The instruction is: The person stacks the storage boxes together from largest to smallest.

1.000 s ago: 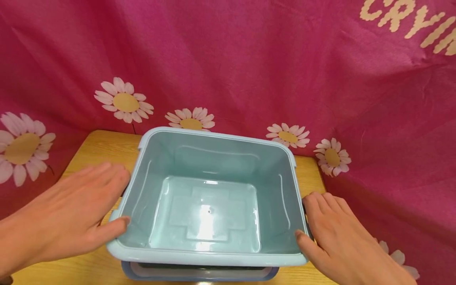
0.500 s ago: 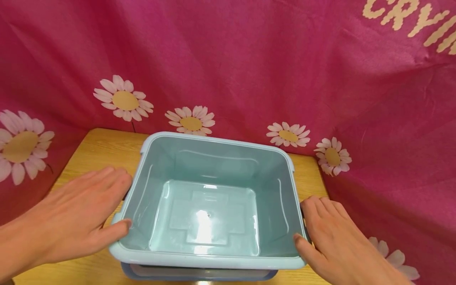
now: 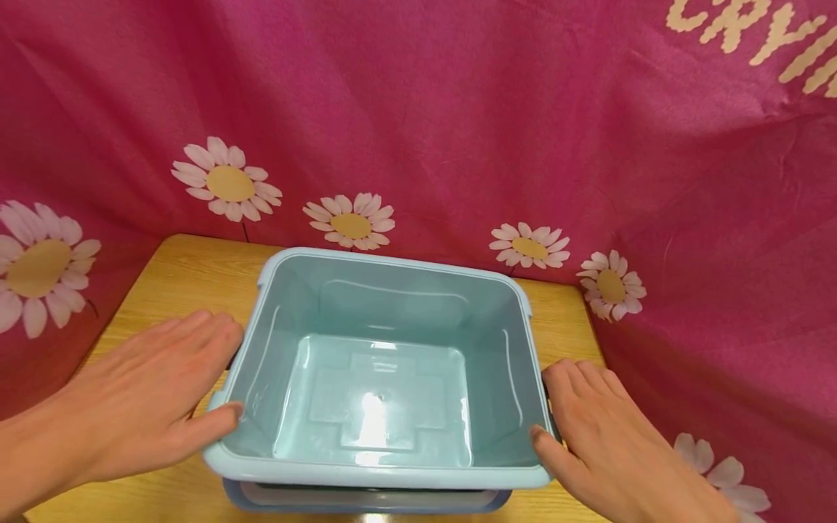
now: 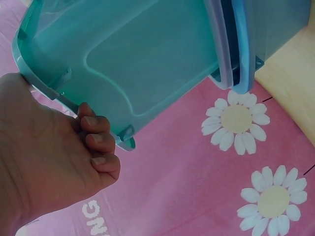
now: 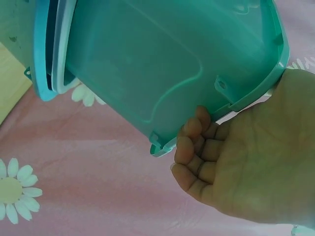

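Note:
A pale blue-green plastic bin (image 3: 392, 309) stands upright between my hands, its bare floor showing from above. My left hand (image 3: 157, 399) grips its left end, thumb over the rim. In the left wrist view, the fingers (image 4: 101, 142) curl under the rim. At the opposite end my right hand (image 3: 615, 443) holds on the same way; its curled fingers (image 5: 189, 142) show under the rim in the right wrist view. Directly beneath the bin is a second box with a whitish lid and blue rim (image 3: 366, 501), mostly hidden from above. I cannot tell whether the bin touches it.
A wooden table (image 3: 196, 269) lies under both boxes. Pink cloth (image 3: 418, 131) printed with white daisies hangs behind and at both sides, close to the table's edges.
The bin has moved down in the head view, and its right end has shifted slightly left. My right hand has moved left with it; both hands keep their grip.

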{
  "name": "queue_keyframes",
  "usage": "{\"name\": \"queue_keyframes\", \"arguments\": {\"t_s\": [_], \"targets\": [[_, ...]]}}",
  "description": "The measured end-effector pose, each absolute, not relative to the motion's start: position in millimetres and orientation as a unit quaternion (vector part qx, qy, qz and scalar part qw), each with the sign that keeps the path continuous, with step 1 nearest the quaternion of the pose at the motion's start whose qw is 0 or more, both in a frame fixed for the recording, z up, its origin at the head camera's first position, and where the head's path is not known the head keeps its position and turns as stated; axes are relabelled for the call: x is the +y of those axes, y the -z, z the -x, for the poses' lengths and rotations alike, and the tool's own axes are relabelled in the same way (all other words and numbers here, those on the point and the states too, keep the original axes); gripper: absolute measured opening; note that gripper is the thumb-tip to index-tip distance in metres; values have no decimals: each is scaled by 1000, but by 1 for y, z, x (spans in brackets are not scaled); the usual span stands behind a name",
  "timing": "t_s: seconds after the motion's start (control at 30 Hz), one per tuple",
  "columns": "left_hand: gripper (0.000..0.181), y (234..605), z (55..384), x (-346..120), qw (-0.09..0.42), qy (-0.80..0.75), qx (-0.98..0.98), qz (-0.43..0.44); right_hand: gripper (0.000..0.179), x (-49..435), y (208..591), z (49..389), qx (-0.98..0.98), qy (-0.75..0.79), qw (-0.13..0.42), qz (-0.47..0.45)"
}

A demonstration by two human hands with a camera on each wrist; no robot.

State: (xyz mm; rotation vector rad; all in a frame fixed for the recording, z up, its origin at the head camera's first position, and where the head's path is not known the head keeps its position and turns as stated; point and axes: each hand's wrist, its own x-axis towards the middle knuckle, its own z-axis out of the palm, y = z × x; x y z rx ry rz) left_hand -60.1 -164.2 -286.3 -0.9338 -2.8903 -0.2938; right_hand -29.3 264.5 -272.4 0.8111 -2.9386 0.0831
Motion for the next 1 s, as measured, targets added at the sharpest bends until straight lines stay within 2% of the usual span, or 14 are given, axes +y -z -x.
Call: {"name": "queue_keyframes", "arguments": {"t_s": [0.27,0.57,0.8,1.0], "targets": [[44,292,61,-165,18,98,-951,293,25,263,277,29,-969,-31,19,-246],[42,298,61,-165,10,110,-950,292,27,264,286,30,-967,-39,22,-251],[38,306,62,-164,46,118,-941,314,25,264,293,31,-967,-41,19,-249],[38,311,63,-164,39,119,-941,314,26,262,297,32,-971,-40,-3,-237]]}}
